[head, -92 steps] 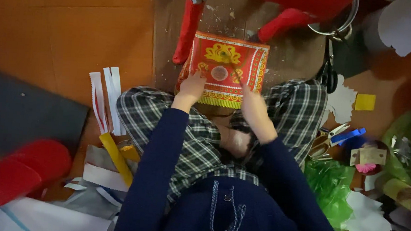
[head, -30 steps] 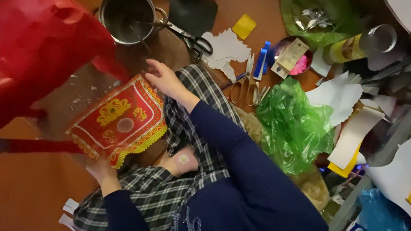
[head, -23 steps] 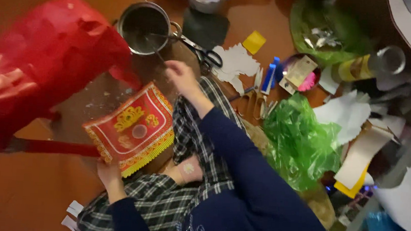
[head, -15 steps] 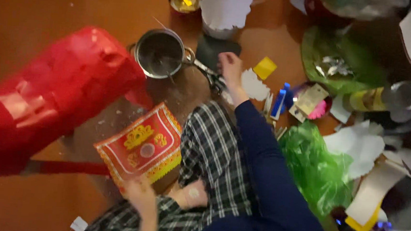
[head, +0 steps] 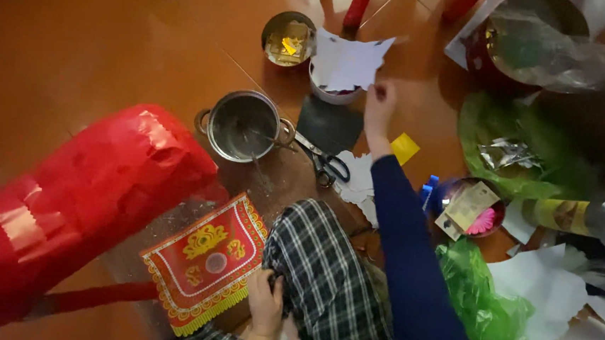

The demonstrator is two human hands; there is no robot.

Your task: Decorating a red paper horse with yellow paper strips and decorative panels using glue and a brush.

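My left hand [head: 265, 304] grips the lower right edge of a red and gold decorated paper sheet [head: 204, 261] with a yellow fringe, which lies on the floor against my checked trouser leg [head: 327, 278]. My right hand [head: 380, 111] reaches far forward in a dark blue sleeve and pinches the corner of a white cut paper piece [head: 348, 61] resting on a small bowl [head: 333, 92]. Scissors [head: 324, 163] lie on the floor between the two hands.
A big red paper-covered shape [head: 80, 197] fills the left. A steel pot [head: 244, 125], a round tin [head: 287, 38], a dark square sheet [head: 330, 125], a yellow scrap [head: 404, 148], green plastic bags [head: 491, 311], white paper cutouts [head: 542, 290] and a bottle [head: 583, 216] crowd the floor.
My right hand left the red and gold sheet and stretched forward past the scissors to the white paper on the bowl. My left hand stayed on the sheet. The view tilted forward.
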